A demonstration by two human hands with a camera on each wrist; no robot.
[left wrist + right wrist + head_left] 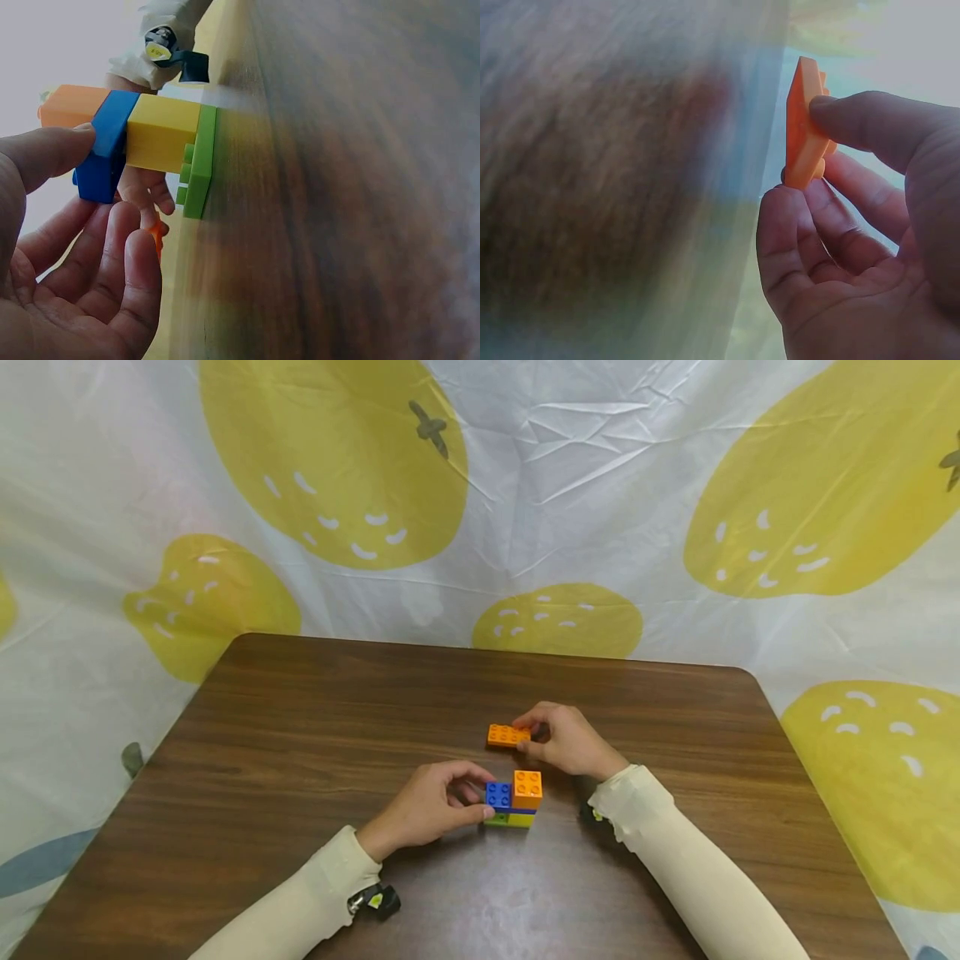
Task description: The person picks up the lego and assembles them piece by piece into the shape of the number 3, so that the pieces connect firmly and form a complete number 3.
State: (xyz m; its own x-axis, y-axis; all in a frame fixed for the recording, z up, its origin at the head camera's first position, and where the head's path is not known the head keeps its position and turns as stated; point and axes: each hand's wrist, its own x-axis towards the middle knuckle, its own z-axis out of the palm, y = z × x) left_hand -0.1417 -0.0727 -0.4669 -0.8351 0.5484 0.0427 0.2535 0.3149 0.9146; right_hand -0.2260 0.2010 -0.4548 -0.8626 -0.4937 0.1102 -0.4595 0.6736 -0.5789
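Observation:
A small stack of toy building bricks stands on the wooden table. It has a green plate [201, 161] at the bottom, a yellow brick [161, 133] above that, then a blue plate [498, 795], and a square orange brick [527, 789] on the right end of the top. My left hand [427, 802] pinches the left end of the blue plate, thumb on the near side. Farther back, my right hand [570, 739] grips a flat orange plate [502, 736] with studs by its right end. In the right wrist view its thumb and fingers pinch that orange plate [805, 135] by its edges.
The brown wooden table [337, 702] has rounded far corners. Behind it hangs a white cloth [517, 527] printed with large yellow fruit. Each sleeve has a dark wrist camera strapped near the cuff, seen at the left wrist as a black camera [375, 902].

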